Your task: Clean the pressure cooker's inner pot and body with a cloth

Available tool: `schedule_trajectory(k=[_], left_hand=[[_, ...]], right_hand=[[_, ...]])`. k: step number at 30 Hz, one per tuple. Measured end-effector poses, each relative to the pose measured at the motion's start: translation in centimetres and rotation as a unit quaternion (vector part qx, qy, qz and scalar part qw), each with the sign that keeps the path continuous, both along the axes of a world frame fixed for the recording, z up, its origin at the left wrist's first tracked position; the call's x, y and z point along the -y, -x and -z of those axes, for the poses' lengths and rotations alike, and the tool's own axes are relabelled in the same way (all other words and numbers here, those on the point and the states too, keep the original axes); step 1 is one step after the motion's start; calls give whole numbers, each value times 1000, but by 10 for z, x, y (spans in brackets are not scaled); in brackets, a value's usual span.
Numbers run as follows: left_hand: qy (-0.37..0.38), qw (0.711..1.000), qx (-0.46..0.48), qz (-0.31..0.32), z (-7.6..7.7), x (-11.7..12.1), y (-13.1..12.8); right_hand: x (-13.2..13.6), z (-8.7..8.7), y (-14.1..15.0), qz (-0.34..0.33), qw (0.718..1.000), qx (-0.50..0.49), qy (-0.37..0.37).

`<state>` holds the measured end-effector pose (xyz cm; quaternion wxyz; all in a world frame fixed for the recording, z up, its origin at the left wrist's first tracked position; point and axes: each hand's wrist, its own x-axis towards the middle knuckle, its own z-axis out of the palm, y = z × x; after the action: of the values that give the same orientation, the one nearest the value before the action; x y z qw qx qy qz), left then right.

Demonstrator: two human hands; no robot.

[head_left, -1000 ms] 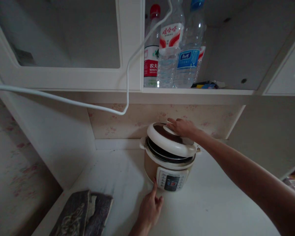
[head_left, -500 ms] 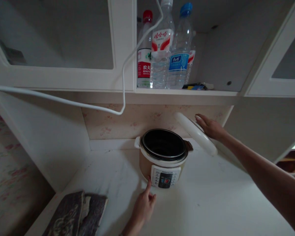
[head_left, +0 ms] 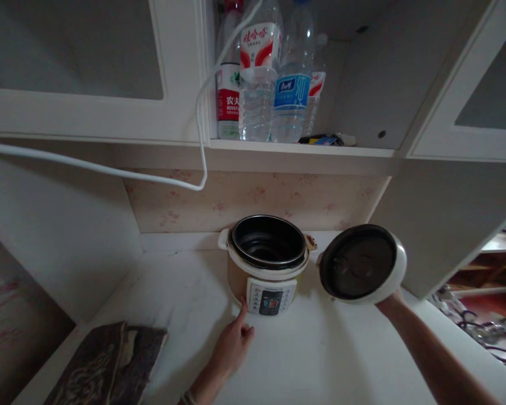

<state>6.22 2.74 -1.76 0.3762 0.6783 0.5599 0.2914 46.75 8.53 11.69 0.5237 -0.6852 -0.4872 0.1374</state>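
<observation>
Rice cooker (head_left: pixel 236 277), one, pale body with white rim: centre of the frame, a little below the middle, upright on the white bench (head_left: pixel 303 354), its lid off. Control panel (head_left: pixel 271 297) on the front, with a dark display. Dark inner pot (head_left: pixel 269 243) seated inside, mouth upward.

Lid (head_left: pixel 358 264), one, white edge, dark underside: right of centre, apart from the cooker, tilted, underside turned towards the camera.

Hands, two. Left hand (head_left: pixel 231 342): lower centre, half-open, grasping nothing; one finger extended, its tip at the cooker's lower front, beside the panel. Right hand (head_left: pixel 389 305): right of centre, mostly hidden behind the lid, which it holds up; the spread of its fingers cannot be told.

Folded cloth (head_left: pixel 105 365), dark, patterned: lower left, on the bench.

Cable (head_left: pixel 143 177), white: from the left edge to the top centre, bent sharply midway.

Bottles (head_left: pixel 257 101), four, clear plastic, labels red-and-white or blue: top centre, standing grouped on a cabinet shelf (head_left: pixel 253 145). Small packets (head_left: pixel 326 139): same shelf, just right of the bottles.

Wallpaper (head_left: pixel 231 197), floral: behind the cooker.
</observation>
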Motion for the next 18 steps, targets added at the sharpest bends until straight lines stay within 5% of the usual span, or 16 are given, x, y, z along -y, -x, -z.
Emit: schedule_trajectory(k=[5, 12, 18], left_hand=[[25, 999, -45, -2, -8, 3, -8], [23, 996, -77, -24, -12, 6, -12], [28, 998, -61, -19, -5, 5, -10]], right_hand=[[3, 39, 12, -34, 989, -142, -37], [2, 79, 12, -70, 974, -214, -19], [13, 104, 6, -90, 988, -124, 36]])
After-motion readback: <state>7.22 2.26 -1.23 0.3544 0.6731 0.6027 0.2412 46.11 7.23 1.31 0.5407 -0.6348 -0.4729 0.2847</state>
